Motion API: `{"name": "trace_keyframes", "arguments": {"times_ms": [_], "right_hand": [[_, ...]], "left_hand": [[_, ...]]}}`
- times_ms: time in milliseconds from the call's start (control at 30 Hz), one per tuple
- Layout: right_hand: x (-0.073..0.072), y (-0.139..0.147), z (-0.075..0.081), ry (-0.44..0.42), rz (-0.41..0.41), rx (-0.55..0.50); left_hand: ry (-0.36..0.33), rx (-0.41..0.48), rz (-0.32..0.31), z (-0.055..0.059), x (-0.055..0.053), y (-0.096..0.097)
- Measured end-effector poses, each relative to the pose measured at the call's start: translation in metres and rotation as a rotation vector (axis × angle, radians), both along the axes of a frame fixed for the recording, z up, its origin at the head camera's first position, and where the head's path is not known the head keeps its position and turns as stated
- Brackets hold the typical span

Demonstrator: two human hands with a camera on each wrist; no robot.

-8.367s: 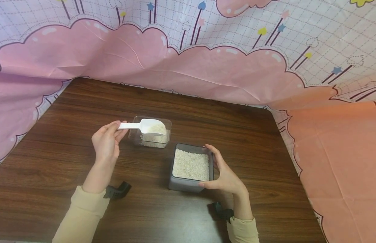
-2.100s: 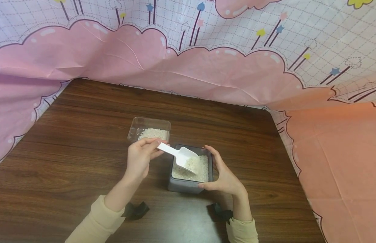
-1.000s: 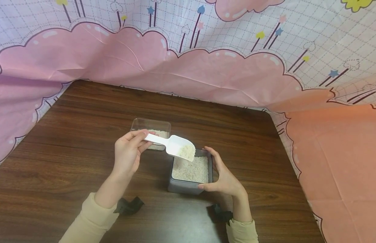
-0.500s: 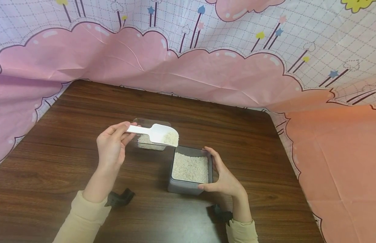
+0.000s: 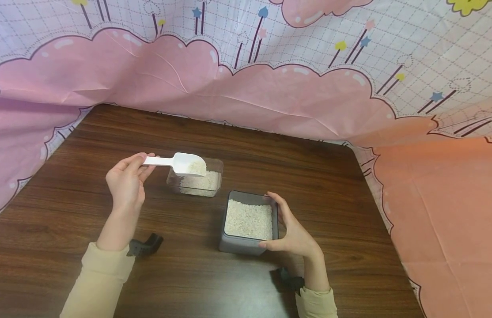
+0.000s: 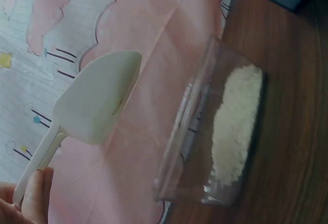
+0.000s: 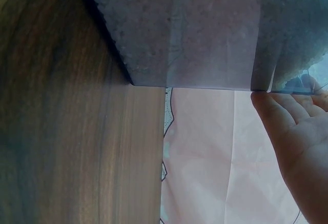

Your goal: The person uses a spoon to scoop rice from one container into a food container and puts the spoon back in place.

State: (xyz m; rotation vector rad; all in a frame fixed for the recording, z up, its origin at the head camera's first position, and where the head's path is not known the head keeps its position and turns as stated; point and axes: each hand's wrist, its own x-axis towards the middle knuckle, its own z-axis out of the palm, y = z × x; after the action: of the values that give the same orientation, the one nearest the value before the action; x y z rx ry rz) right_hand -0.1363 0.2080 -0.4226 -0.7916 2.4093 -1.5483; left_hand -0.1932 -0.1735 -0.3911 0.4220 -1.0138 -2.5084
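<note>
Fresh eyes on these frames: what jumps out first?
First, the white scoop the left hand holds over the clear tray. Next, the gray bin of pale grains, gripped on its right side by the right hand. Behind the dark table, the pink cloud-print cloth also stands out.

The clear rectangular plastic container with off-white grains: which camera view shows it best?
The left wrist view: the container appears large there, nothing covers it, and the grains show through its wall. The head view shows it smaller, partly hidden by the white plastic scoop. The right wrist view does not show it.
</note>
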Motion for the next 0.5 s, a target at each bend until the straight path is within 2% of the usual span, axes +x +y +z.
{"name": "trace_keyframes", "arguments": {"times_ms": [333, 500], "right_hand": [[0.001, -0.001, 0.000, -0.006, -0.012, 0.000], [0.000, -0.001, 0.000, -0.006, -0.006, -0.006]], "left_hand": [[-0.084, -0.156, 0.070, -0.022, -0.012, -0.001], [-0.109, -0.227, 0.083, -0.025, -0.014, 0.000]]}}
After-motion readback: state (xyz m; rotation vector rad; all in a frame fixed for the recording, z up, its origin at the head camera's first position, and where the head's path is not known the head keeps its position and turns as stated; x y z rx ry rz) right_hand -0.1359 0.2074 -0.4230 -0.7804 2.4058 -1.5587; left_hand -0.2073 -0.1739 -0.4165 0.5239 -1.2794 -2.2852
